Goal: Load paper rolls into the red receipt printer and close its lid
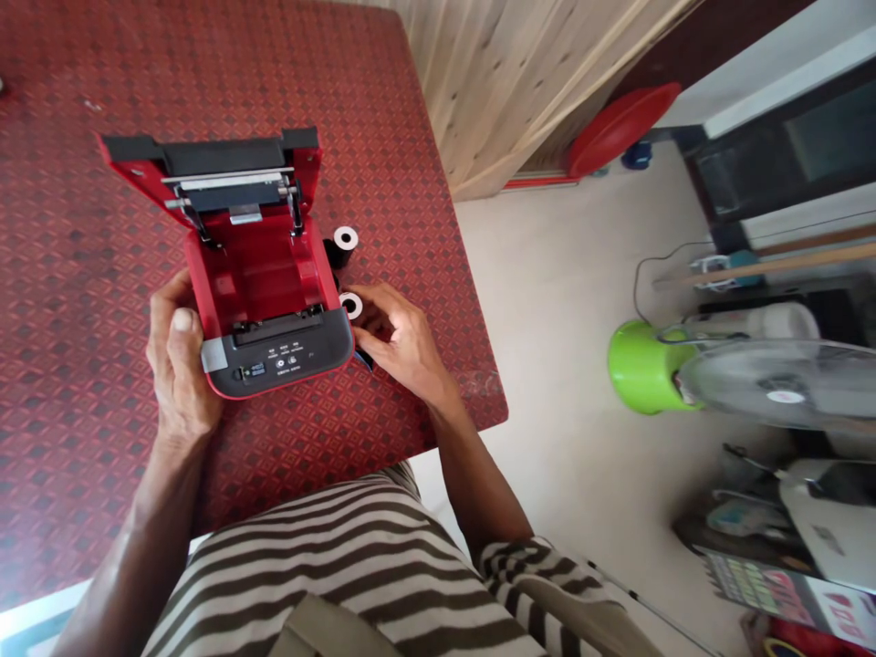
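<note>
We have the thermal printer between our left hand and right hand. Just right of it, two paper rolls stand on the table, one behind the other; farther right we see a fan.

A table reaches out in front of you, covered in red with a repeating pattern of small dark diamonds and squares. Its right edge slants down to a rounded corner on your right, where pale scuffs mark the surface; glare whitens the lower left. Near your side of the tabletop is a red-and-black machine with its lid raised; whether its base rests flat is hidden. Just beyond its right wall, a paper roll stands on end, white end up, dark-sided. A second roll, partly hidden, is close beside the machine's right front. Past the table's right edge lies a pale floor, bearing a bright green tub.
</note>
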A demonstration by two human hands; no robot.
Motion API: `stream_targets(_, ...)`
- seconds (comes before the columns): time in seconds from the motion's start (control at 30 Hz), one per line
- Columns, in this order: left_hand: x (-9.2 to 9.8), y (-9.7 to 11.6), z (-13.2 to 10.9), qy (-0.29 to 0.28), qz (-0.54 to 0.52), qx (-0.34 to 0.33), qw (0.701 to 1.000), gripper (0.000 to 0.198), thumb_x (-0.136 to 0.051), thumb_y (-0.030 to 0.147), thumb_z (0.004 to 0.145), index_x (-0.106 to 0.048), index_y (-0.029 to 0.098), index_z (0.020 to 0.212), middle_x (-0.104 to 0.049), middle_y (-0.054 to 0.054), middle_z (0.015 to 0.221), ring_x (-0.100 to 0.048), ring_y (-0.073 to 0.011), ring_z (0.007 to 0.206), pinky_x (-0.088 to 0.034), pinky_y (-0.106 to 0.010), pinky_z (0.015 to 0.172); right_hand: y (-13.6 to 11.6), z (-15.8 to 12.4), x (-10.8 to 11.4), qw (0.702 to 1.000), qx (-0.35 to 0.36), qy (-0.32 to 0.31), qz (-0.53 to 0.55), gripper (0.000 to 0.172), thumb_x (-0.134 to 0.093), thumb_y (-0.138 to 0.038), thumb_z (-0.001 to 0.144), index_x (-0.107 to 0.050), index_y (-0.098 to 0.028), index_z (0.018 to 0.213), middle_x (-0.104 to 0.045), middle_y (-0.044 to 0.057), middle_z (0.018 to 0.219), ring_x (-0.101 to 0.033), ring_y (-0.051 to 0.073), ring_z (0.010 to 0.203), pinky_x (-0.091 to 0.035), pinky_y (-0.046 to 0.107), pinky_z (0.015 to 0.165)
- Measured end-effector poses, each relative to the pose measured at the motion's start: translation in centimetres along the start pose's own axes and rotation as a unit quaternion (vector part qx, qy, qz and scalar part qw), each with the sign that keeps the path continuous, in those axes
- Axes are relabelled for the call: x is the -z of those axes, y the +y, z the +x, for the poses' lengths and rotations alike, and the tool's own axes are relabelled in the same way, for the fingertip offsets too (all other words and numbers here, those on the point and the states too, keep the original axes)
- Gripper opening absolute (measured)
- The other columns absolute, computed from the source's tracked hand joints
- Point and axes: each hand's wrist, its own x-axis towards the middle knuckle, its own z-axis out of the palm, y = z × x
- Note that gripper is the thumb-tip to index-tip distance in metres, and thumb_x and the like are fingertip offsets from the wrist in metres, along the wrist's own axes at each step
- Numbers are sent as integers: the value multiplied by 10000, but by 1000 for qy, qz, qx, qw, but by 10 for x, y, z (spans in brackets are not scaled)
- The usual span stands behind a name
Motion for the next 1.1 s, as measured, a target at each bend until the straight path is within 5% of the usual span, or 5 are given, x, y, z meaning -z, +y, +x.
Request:
stream_targets(0.23,0,2,0,-2,-16,-4,1000,634,-334,610,1023,-612,173,1389,-703,-67,1126,-601,-188,955,-450,-358,856,7,21,34,999,-37,29,-14,295,-619,-170,884,-700,-209,1166,-753,53,1138,-716,164,944,-587,354,867)
stream_targets(0.57,1,0,1,-3,-24,2,1000,599,-383,621,995,-654,218,1345,-716,-73,1092,-619,-239,979,-466,-436,933,38,84,-3,996,23,33,-84,254,-706,-318,897,-671,-261,1142,-737,29,1188,-666,196,1078,-545,390,997)
stream_targets(0.73,0,2,2,-14,-32,2,999,627,-355,606,1014,-616,169,1379,-700,-97,1173,-613,-228,1036,-468,-401,913,-20,62,29,995,49,80,12,283,-693,-331,886,-648,-272,1159,-717,15,1102,-674,190,960,-577,359,863)
stream_targets(0.9,1,4,2,-9,-29,11,999,590,-391,598,1007,-621,196,1373,-718,-86,1189,-621,-228,1043,-482,-402,903,-101,46,62,986,121,-111,-2,369,-575,-257,964,-624,-311,1325,-674,15,1169,-657,206,1020,-570,380,903)
stream_targets(1.1,4,2,2,-19,-21,6,1000,580,-383,560,1021,-612,168,1382,-722,-93,1163,-621,-207,968,-475,-377,855,-118,66,5,892,216,-193,-348,278,-494,-114,1002,-641,-127,1237,-680,101,1214,-584,251,1190,-475,436,1106)
